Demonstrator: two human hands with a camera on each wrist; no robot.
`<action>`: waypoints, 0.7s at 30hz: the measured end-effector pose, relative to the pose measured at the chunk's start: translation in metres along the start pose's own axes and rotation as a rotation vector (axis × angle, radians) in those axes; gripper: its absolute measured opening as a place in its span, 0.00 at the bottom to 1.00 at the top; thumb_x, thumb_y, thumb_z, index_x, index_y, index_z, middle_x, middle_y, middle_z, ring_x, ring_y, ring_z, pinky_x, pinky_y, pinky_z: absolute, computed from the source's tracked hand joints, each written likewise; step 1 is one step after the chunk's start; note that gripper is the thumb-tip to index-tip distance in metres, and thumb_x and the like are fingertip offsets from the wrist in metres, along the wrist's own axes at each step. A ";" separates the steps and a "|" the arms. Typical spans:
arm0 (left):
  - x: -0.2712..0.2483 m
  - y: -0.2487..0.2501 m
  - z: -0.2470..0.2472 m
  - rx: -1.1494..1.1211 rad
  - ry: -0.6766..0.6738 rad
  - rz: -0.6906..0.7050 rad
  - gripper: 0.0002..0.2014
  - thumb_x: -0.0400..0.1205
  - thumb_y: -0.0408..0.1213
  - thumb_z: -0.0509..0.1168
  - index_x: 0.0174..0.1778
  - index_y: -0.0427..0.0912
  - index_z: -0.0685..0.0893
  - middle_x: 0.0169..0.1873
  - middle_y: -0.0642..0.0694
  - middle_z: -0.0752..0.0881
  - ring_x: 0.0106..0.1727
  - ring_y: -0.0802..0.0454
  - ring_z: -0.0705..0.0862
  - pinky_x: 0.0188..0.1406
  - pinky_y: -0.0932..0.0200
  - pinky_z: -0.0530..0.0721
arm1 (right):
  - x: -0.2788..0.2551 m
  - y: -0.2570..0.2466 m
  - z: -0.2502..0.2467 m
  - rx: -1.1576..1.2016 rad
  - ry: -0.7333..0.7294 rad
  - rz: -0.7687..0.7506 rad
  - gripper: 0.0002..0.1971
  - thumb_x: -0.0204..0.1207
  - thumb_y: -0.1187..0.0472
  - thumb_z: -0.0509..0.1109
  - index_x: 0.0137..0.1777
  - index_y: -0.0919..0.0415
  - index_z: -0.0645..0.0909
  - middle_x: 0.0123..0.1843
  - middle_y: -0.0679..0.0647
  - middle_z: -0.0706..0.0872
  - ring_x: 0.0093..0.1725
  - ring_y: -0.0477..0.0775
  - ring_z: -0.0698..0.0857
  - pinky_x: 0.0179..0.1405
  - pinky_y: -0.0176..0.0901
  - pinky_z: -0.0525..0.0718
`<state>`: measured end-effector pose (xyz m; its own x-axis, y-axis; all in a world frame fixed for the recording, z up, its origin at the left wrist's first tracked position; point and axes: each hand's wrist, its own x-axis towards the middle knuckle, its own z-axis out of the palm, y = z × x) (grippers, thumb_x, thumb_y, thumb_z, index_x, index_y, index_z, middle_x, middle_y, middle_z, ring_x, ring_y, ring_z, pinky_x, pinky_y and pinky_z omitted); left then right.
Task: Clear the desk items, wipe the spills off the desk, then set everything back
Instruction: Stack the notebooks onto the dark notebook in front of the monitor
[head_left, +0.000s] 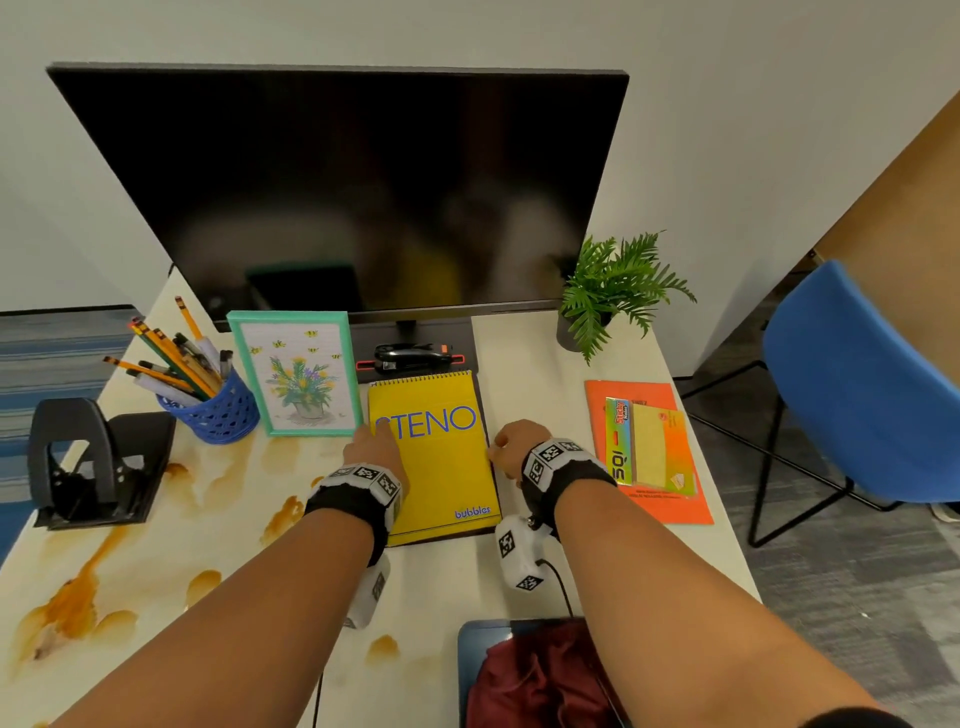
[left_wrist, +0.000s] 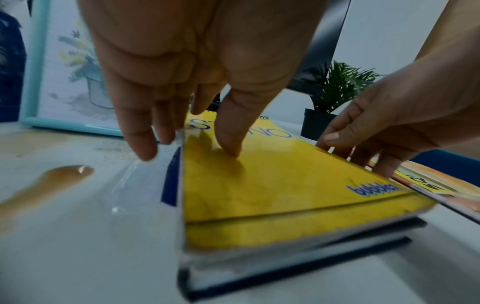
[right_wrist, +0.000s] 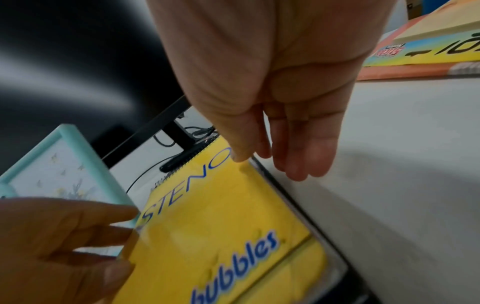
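Observation:
A yellow STENO notebook (head_left: 441, 467) (left_wrist: 272, 185) (right_wrist: 221, 226) lies on a dark book (left_wrist: 298, 273) in the middle of the white desk (head_left: 540, 395). My left hand (head_left: 376, 431) (left_wrist: 189, 148) (right_wrist: 103, 236) is at the notebook's left edge, with the thumb pressing on the cover and straight fingers reaching down beside it. My right hand (head_left: 498, 452) (right_wrist: 270, 164) (left_wrist: 358, 152) is at the right edge, where the thumb tip touches the cover and the fingers hang straight alongside. Brown spills (head_left: 78, 597) (left_wrist: 52, 179) stain the desk's left half.
Behind the notebook are a teal picture frame (head_left: 298, 374), a stapler (head_left: 410, 356) and a monitor (head_left: 353, 192). At the left are a blue pencil cup (head_left: 213, 410) and a hole punch (head_left: 88, 462). At the right are a plant (head_left: 613, 291), an orange folder with sticky notes (head_left: 649, 452) and a blue chair (head_left: 857, 389). A dark red cloth (head_left: 535, 675) lies at the near edge.

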<state>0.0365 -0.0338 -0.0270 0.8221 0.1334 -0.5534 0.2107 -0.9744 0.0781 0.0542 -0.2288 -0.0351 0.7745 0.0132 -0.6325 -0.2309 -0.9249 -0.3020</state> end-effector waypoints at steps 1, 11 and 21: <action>0.000 -0.003 0.000 -0.042 -0.013 -0.008 0.41 0.77 0.34 0.70 0.82 0.41 0.54 0.75 0.37 0.67 0.73 0.38 0.74 0.68 0.50 0.77 | 0.001 -0.005 0.005 -0.001 -0.001 0.005 0.16 0.81 0.50 0.63 0.50 0.64 0.83 0.54 0.60 0.87 0.58 0.62 0.86 0.51 0.43 0.80; -0.006 0.003 0.013 -0.177 -0.067 0.177 0.39 0.79 0.36 0.65 0.83 0.54 0.52 0.68 0.41 0.78 0.65 0.41 0.81 0.62 0.52 0.82 | 0.002 0.011 0.013 0.125 0.026 0.166 0.20 0.81 0.53 0.65 0.67 0.68 0.76 0.63 0.61 0.82 0.65 0.63 0.81 0.57 0.47 0.78; -0.004 0.013 -0.027 -0.603 0.110 0.061 0.35 0.83 0.40 0.63 0.82 0.39 0.52 0.76 0.37 0.70 0.73 0.35 0.73 0.73 0.44 0.73 | -0.028 -0.012 -0.039 0.534 0.334 -0.153 0.14 0.79 0.67 0.63 0.64 0.65 0.72 0.52 0.59 0.80 0.51 0.58 0.79 0.48 0.41 0.72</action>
<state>0.0509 -0.0420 -0.0012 0.8851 0.1302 -0.4468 0.3973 -0.7113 0.5798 0.0586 -0.2331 0.0143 0.9436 -0.0684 -0.3239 -0.2975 -0.6046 -0.7389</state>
